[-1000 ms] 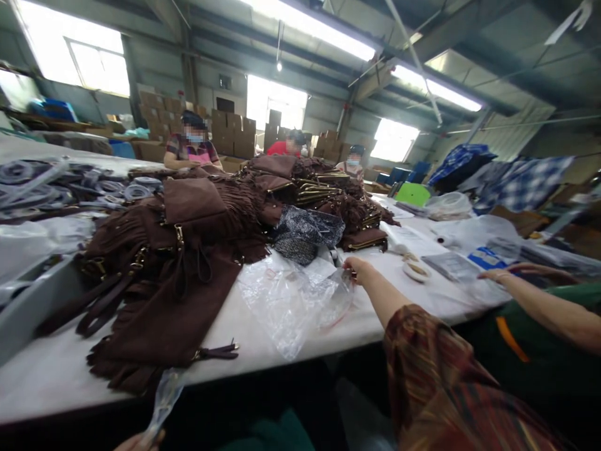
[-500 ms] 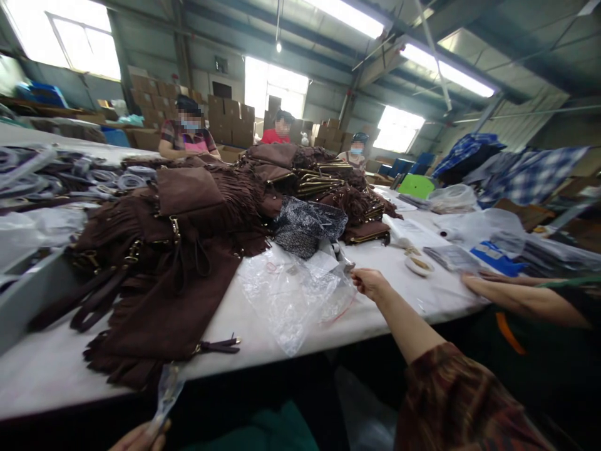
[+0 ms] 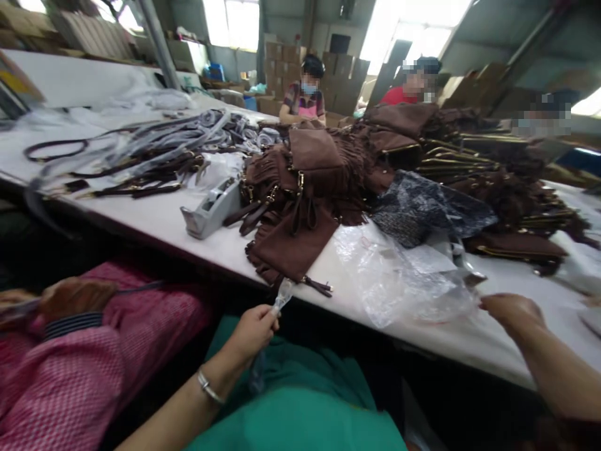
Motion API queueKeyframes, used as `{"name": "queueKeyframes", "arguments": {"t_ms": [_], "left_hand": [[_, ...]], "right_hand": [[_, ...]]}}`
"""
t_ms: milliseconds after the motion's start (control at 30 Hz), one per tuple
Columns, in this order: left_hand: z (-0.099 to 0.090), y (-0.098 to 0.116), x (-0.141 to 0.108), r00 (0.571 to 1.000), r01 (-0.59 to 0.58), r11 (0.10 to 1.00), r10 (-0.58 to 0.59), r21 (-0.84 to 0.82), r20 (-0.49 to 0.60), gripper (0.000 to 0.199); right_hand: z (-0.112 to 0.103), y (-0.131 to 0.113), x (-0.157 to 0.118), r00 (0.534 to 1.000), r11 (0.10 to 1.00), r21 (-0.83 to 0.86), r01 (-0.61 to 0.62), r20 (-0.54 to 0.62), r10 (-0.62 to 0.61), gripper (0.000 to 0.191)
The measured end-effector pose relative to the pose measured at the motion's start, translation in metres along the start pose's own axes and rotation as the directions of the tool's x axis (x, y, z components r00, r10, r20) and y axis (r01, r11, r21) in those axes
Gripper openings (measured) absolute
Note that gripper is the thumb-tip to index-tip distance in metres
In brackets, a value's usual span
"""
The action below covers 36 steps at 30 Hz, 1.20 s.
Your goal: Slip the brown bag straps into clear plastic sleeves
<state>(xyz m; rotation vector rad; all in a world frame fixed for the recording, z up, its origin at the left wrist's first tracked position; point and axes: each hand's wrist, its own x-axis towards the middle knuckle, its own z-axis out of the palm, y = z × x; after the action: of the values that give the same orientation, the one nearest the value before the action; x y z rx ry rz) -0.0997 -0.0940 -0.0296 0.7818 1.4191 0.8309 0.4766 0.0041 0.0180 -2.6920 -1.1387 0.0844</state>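
My left hand (image 3: 256, 331) is closed on a narrow clear plastic wrapping (image 3: 282, 294) whose end sticks up past the fingers. More of it hangs below the fist, and what lies inside is unclear. Just behind it, a brown fringed bag (image 3: 298, 241) lies at the table's front edge with a zipper pull hanging off its corner. My right hand (image 3: 514, 313) is over the table at the right, fingertips pinched together; anything between them is too small to make out. Close to those fingertips lie crumpled clear plastic (image 3: 404, 282) and a small metallic edge, with black-speckled plastic (image 3: 432, 207) behind.
Brown bags (image 3: 394, 125) are heaped across the middle of the table. A grey tape dispenser (image 3: 211, 210) stands left of them, near plastic-wrapped straps (image 3: 188, 141). At left, a co-worker's hand (image 3: 77, 297) holds a strap. Other people sit across the table.
The view has swung left, bringing the straps, dispenser and neighbouring co-worker into sight. My left hand still grips the plastic wrapping; my right hand stays beside the crumpled plastic.
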Motion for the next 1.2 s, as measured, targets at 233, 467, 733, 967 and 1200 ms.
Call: {"name": "queueKeyframes", "arguments": {"t_ms": [233,467,733,967,1200], "left_hand": [[0.001,-0.004,-0.003,0.992,-0.12,0.977,0.125,0.176,-0.019,0.027],[0.0,0.0,-0.013,0.959,-0.231,0.887,0.278,0.4,-0.062,0.031],[-0.002,-0.003,-0.017,0.912,-0.337,0.827,0.406,0.45,-0.064,0.024],[-0.004,-0.006,-0.014,0.902,-0.36,0.795,0.431,0.488,-0.036,0.022],[-0.008,-0.009,-0.014,0.896,-0.374,0.777,0.443,0.506,-0.019,0.025]], "right_hand": [[-0.036,-0.065,-0.104,0.938,0.892,0.291,0.346,-0.116,-0.326,0.022],[0.026,-0.207,-0.305,0.497,0.537,0.801,0.265,0.364,-0.788,0.024],[0.059,-0.257,-0.352,0.299,0.573,0.818,0.04,0.537,-0.789,0.017],[0.067,-0.254,-0.352,0.317,0.574,0.815,0.081,0.525,-0.79,0.023],[0.078,-0.261,-0.353,0.366,0.615,0.766,0.189,0.526,-0.768,0.027]]}}
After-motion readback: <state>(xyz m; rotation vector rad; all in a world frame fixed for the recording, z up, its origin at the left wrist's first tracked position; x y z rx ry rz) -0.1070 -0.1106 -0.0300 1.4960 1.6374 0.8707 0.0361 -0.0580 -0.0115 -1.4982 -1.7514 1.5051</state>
